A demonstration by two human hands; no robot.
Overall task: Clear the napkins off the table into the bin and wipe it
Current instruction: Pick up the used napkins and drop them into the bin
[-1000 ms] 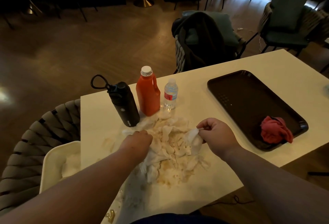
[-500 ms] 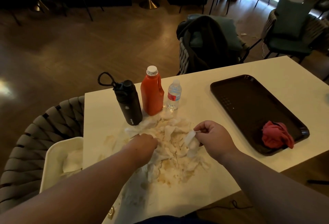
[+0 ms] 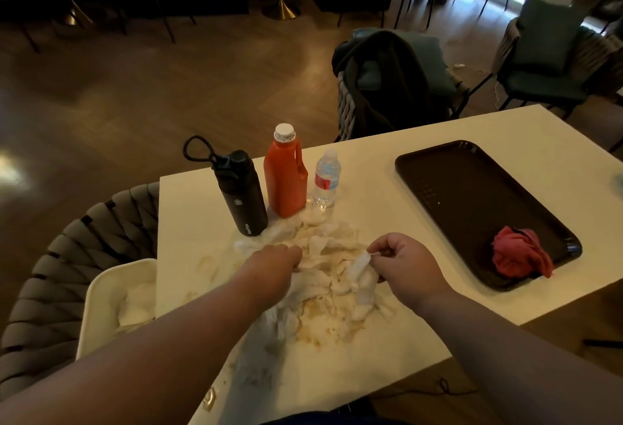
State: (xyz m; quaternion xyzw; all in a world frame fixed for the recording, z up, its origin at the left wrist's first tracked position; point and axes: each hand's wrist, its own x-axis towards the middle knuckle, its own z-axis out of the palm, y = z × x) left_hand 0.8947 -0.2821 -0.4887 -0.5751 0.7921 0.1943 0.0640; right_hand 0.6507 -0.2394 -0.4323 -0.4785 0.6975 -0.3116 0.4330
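Now the stained napkins (image 3: 323, 276) lie heaped on the tabletop (image 3: 387, 195), with the white bin (image 3: 97, 286) at its left edge holding a few more. The left hand (image 3: 273, 264) digs into the heap, fingers curled and seemingly clutching a wad, though mostly hidden; the right hand (image 3: 409, 266) pinches one napkin strip between thumb and fingers.

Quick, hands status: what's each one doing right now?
Left hand: fingers curled into the napkin pile, gripping a bunch.
Right hand: pinching one napkin.
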